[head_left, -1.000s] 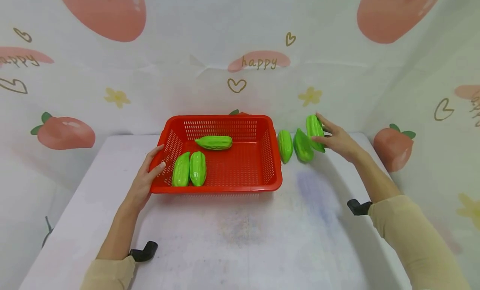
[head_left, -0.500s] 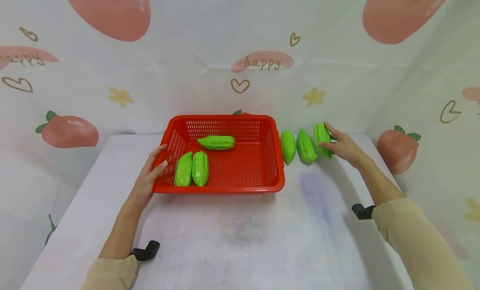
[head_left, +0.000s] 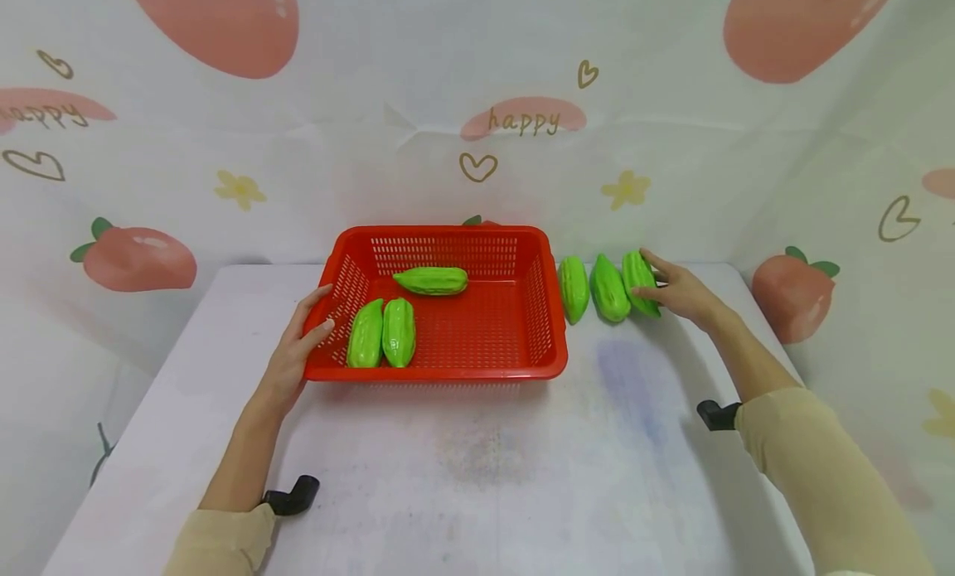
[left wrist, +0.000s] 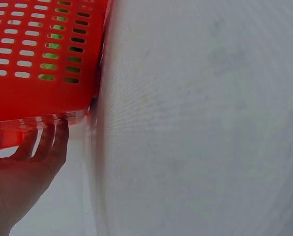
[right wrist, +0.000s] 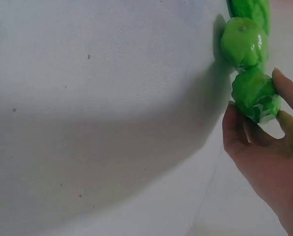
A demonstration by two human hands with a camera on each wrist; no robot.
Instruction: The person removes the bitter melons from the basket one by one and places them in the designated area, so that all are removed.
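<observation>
My left hand grips the left side of a red plastic basket, thumb at the rim and fingers along the outer wall; in the left wrist view the fingers bend under the rim. Inside the basket lie three green bitter melons: one lengthwise at the back, two side by side at the front left. To the right of it, my right hand holds another bitter melon between thumb and fingers, low at the table. That melon sits against the middle one of a row; a third lies beside the basket wall.
The white table extends in front of the basket. A printed cloth backdrop rises right behind the basket and melons, and also along both sides. Both forearms wear black wrist pieces.
My right hand has moved slightly right and down with its bitter melon, bringing it beside the other two at the table. The left hand stays on the basket; the view has shifted a little.
</observation>
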